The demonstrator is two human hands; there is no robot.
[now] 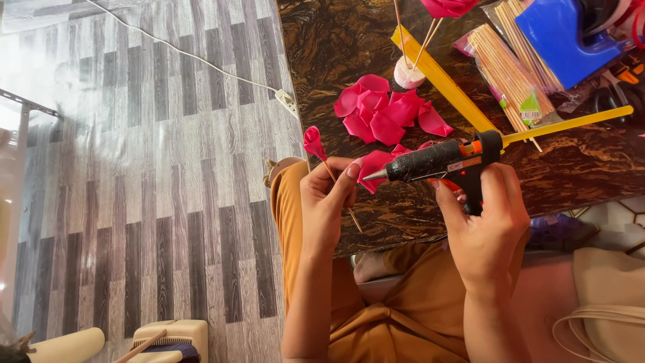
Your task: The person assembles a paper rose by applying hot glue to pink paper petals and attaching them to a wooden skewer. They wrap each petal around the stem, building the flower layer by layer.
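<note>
Right hand (487,225): fingers wrapped around the grip of a black glue gun (440,161), wrist bent up from the lap. Gun's long axis near level; nozzle points left, its tip touching a pink petal (373,166). A yellow glue stick (568,124) juts from its back, up and to the right.

Left hand (327,195): thumb and fingers pinching the petal and a thin wooden stick (339,191), forearm rising from below. Stick runs on a slant, its rolled pink bud (313,142) at the upper left, bare end at the lower right.

Both hands sit at the tabletop (336,47) near edge, over the lap.

Tabletop, beyond: loose pink petals (386,111), a yellow ruler (447,84), a pack of skewers (507,74).

Left: open striped floor (134,168), a white cord (201,62) across it.
</note>
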